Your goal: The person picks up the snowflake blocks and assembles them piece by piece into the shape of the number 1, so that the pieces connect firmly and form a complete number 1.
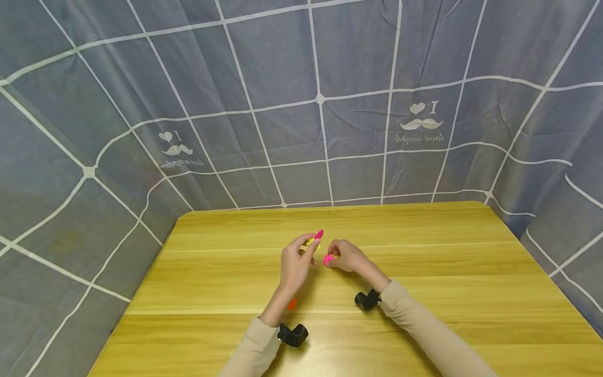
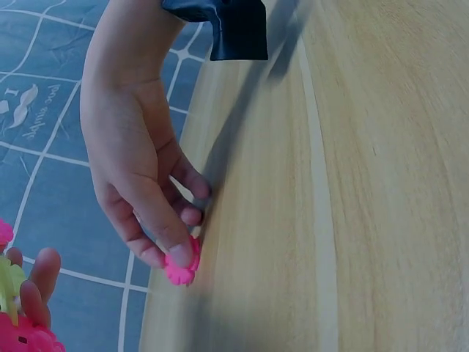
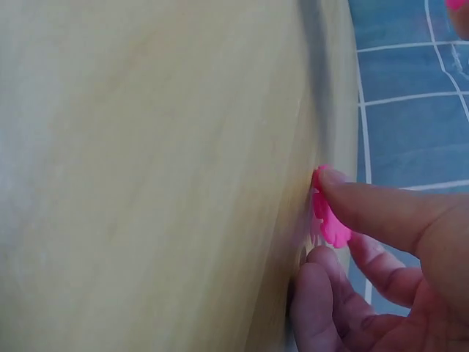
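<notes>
My left hand (image 1: 294, 266) pinches a small joined cluster of plastic pieces. A yellow piece (image 1: 309, 242) and a pink one (image 1: 319, 234) show in the head view. The left wrist view shows the yellow piece (image 2: 10, 282) between pink scalloped pieces (image 2: 29, 336), partly cut off at the edge. To its right, my right hand (image 1: 349, 256) pinches a separate pink scalloped disc (image 1: 328, 259) between thumb and fingers, low over the table. That disc (image 3: 335, 227) is partly covered by the thumb in the right wrist view. A small gap separates the two hands.
An orange piece (image 1: 291, 304) lies on the wooden table (image 1: 424, 235), beside the left forearm. Black wrist cameras (image 1: 293, 335) are worn on both wrists. A grey curtain (image 1: 282, 131) with white lines hangs behind and at both sides of the table.
</notes>
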### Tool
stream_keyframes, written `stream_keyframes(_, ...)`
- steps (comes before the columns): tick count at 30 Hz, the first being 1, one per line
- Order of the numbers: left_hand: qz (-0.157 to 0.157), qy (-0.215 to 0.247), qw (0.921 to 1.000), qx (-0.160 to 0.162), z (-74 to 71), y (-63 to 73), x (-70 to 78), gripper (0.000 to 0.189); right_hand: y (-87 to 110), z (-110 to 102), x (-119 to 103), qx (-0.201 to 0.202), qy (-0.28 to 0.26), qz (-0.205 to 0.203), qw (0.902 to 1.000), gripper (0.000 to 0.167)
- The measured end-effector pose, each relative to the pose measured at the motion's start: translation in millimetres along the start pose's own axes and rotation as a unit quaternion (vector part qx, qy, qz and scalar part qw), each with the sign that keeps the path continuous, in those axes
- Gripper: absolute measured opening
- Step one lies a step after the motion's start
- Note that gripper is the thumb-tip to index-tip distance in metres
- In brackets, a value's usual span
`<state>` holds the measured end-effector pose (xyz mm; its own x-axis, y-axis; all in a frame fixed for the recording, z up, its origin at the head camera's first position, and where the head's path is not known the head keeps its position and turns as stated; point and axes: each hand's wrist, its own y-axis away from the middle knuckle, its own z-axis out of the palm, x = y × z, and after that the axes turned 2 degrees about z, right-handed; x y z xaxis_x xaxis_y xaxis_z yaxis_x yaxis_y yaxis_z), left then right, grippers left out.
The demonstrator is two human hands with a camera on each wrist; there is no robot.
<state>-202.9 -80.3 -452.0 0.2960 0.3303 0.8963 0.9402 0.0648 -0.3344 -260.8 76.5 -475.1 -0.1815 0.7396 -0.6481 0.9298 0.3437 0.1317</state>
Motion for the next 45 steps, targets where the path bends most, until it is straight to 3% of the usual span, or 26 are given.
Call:
stream_keyframes(7, 0.015, -0.012, 0.9998, 0.01, -0.9, 1.2, -1.6, 0.03, 1.9, -1.0, 4.9, -0.01, -0.06, 0.034, 0.9976, 0.016)
stream_keyframes(11, 0.008, -0.028, 0.9996, -0.002, 0.2, 2.0, -1.9, 0.029, 5.4, -3.3, 6.1, -0.007, -0.069, 0.025, 0.9973, 0.013)
stream_keyframes(19, -0.001, -0.023, 0.9994, -0.028, 1.1, 3.1, -2.8, 0.03, 12.3, -12.4, 5.8, 0.053, -0.087, -0.024, 0.9945, 0.014)
stream_keyframes(27, -0.007, -0.022, 0.9994, -0.026, 1.6, 4.4, -2.1, 0.03, 15.5, -24.2, 0.3, 0.118, -0.119, -0.033, 0.9853, 0.025)
stream_keyframes(45, -0.02, 0.011, 0.9992, -0.033, 1.7, 7.3, -0.2, 0.028, 28.6, -42.2, -18.1, 0.168, -0.19, -0.077, 0.9642, 0.024)
